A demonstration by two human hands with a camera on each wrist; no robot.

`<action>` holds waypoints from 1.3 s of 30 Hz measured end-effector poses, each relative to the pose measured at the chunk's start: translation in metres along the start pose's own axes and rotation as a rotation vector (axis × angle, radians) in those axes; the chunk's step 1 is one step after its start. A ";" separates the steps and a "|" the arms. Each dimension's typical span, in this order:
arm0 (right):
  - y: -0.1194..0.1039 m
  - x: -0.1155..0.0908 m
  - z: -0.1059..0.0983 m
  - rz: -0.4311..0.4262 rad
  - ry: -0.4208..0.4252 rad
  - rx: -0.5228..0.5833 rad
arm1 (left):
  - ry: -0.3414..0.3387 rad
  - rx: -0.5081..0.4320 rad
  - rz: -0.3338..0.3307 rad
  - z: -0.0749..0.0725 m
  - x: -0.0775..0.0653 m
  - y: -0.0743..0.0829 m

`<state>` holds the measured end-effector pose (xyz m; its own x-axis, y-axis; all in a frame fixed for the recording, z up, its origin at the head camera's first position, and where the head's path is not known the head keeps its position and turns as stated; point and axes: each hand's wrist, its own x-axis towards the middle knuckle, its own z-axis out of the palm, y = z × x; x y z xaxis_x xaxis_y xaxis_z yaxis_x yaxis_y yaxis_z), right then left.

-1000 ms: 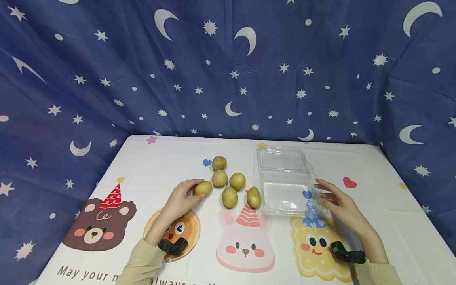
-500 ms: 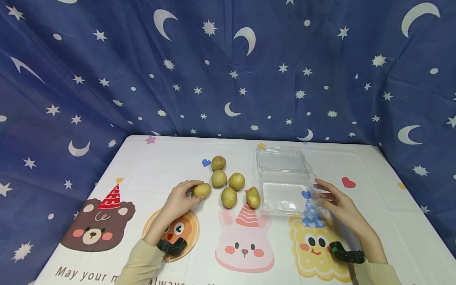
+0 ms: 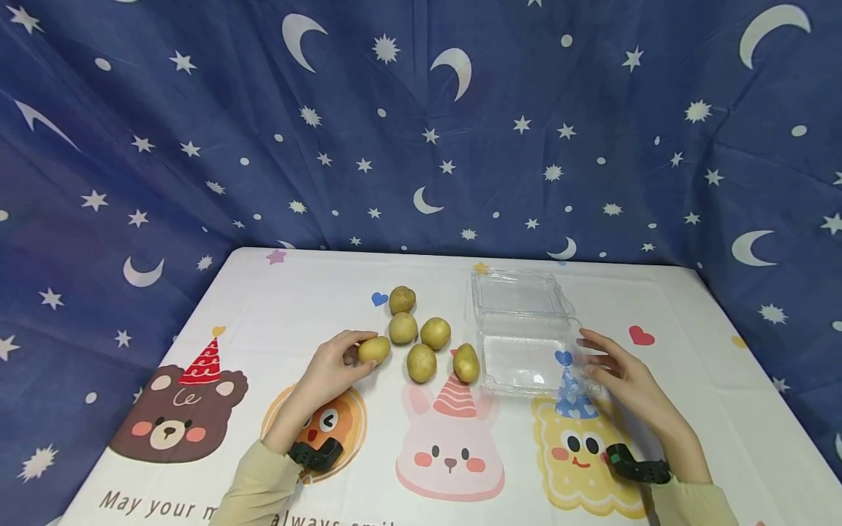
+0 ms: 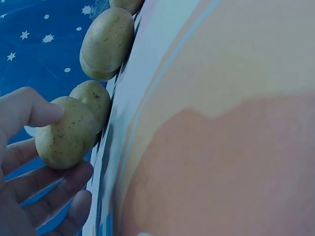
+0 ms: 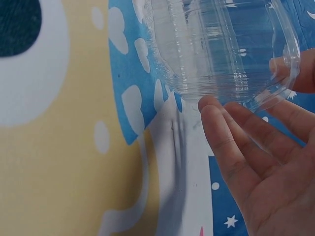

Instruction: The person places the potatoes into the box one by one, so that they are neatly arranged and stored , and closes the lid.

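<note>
In the head view, my left hand (image 3: 332, 367) holds a small yellow potato (image 3: 374, 351) at the left side of a potato group. The left wrist view shows the thumb on top of this potato (image 4: 66, 132) and the fingers under it. My right hand (image 3: 621, 369) is at the right wall of a clear plastic clamshell box (image 3: 522, 358), whose hinged lid (image 3: 520, 294) lies folded back. Seen from the right wrist, the thumb shows through the plastic near the rim, with other fingers (image 5: 221, 132) along the box's outside wall.
Several loose potatoes (image 3: 421, 363) sit between the hands, with one oblong potato (image 3: 465, 363) close beside the box's left wall. The white tablecloth (image 3: 316, 292) carries printed cartoon animals. A blue star-patterned curtain (image 3: 395, 183) stands behind the table.
</note>
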<state>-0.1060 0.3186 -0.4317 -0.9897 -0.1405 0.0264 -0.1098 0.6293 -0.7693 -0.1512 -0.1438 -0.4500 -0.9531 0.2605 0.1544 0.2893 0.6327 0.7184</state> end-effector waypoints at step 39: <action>-0.001 0.001 -0.001 0.032 -0.016 0.022 | -0.039 -0.056 0.213 0.023 0.020 0.062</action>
<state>-0.1068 0.3185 -0.4301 -0.9911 -0.1326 -0.0082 -0.0760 0.6168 -0.7834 -0.1502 -0.0830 -0.4180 -0.8667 0.4123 0.2810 0.4770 0.5196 0.7089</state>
